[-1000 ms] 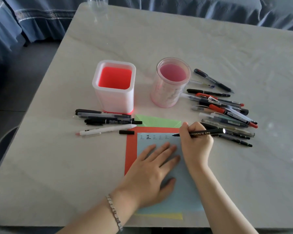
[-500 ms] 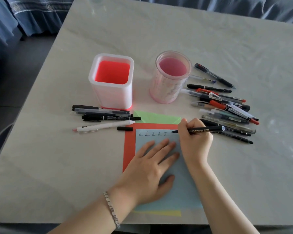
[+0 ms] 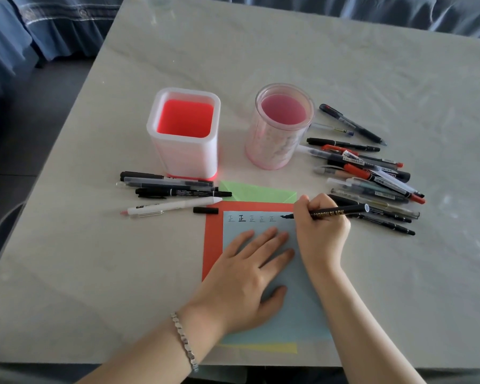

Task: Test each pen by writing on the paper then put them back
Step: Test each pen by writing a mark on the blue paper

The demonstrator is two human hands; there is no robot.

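Note:
My right hand [image 3: 320,231] grips a black pen [image 3: 340,211], its tip touching the light blue paper [image 3: 297,309] just right of a row of small written marks [image 3: 251,218]. My left hand [image 3: 250,275] lies flat on the blue paper with its fingers spread. The blue paper lies on a red sheet [image 3: 212,236]. A loose black cap [image 3: 205,210] lies by the red sheet's top left corner. A pile of several pens [image 3: 372,176] lies to the right. A few pens [image 3: 172,189] lie to the left.
A white square holder with a red inside [image 3: 185,135] and a round pink holder [image 3: 280,126] stand behind the paper, both with no pens in them. A green sheet [image 3: 255,191] pokes out above the red one, a yellow one [image 3: 261,347] below. Blue fabric lies beyond the table's far edge.
The pen tip has come down onto the blue paper and a short dark stroke shows beside the marks. My left hand stays flat on the paper.

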